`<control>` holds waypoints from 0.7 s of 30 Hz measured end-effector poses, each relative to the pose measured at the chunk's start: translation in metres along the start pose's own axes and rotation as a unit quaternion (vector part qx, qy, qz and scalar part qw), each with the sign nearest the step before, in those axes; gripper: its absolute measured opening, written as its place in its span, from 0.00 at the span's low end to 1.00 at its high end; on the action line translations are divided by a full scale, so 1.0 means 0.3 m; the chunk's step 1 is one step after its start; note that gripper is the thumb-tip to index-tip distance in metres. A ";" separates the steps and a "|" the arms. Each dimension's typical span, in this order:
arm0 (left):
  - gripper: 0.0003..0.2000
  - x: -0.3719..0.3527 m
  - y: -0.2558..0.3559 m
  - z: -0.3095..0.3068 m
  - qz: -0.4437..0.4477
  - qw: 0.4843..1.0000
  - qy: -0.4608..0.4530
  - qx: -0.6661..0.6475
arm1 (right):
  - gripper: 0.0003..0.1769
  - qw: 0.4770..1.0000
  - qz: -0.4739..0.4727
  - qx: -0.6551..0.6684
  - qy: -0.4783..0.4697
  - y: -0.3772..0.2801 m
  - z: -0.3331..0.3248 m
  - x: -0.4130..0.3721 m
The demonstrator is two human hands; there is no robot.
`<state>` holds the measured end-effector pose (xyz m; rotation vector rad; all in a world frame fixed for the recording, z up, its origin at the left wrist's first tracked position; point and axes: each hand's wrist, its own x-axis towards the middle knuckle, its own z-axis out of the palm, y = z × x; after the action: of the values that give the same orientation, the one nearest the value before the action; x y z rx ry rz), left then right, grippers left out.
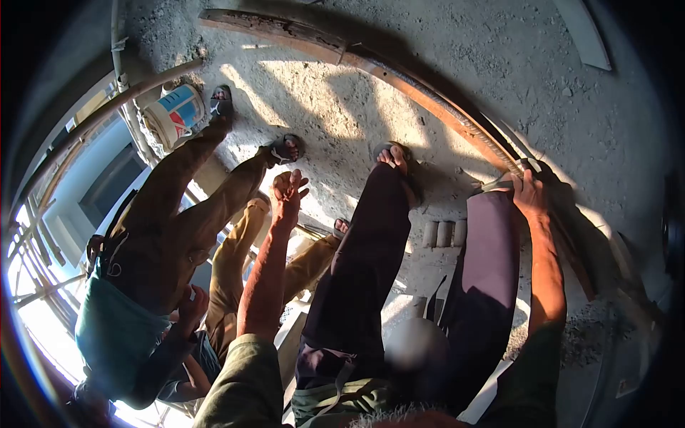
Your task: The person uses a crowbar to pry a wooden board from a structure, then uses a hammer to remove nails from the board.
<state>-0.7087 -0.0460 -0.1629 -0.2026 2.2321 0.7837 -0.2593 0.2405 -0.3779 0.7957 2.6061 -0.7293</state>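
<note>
My left hand (287,191) is raised in the air in the middle of the view. Its fingers are half curled and apart, and nothing shows in them. Down at the right, my right hand (529,194) is closed around the near end of a ribbed steel bar (464,123). The bar runs along a long wooden plank (421,91) on the floor, which looks curved through the lens. A thin pale piece (494,184) sticks out left of my right hand; its kind cannot be made out.
A white bucket (170,118) with a blue and red label stands at the left. Beside it, a person in a teal top (118,332) stands in sandals, with another person behind. Poles (135,89) line the left edge. Short cylinders (444,234) lie near my leg. Grit covers the concrete floor (314,107).
</note>
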 end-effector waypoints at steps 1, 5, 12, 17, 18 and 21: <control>0.21 -0.004 -0.043 -0.001 0.005 1.000 -0.004 -0.006 | 0.16 0.989 0.100 0.001 -0.112 0.000 0.025 0.014; 0.28 -0.024 -0.013 0.021 -0.032 0.999 0.027 -0.030 | 0.25 0.995 0.025 0.060 0.081 -0.004 0.029 0.022; 0.23 -0.098 0.204 -0.048 -0.001 0.999 -0.013 0.030 | 0.20 0.993 0.084 0.082 -0.029 -0.194 -0.314 -0.069; 0.17 -0.117 0.309 -0.029 0.020 0.998 0.003 0.060 | 0.17 0.977 0.131 0.094 -0.139 -0.307 -0.389 -0.185; 0.16 -0.120 0.325 -0.010 0.030 0.998 0.006 0.054 | 0.16 0.984 0.109 0.056 -0.126 -0.321 -0.430 -0.231; 0.14 -0.109 0.346 0.040 0.046 0.996 -0.007 0.070 | 0.15 0.996 0.080 0.025 0.011 -0.355 -0.551 -0.421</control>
<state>-0.7163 0.0412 -0.0972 -0.0278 2.2863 0.6716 -0.2464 0.2022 -0.1476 1.0185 2.5156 -0.7443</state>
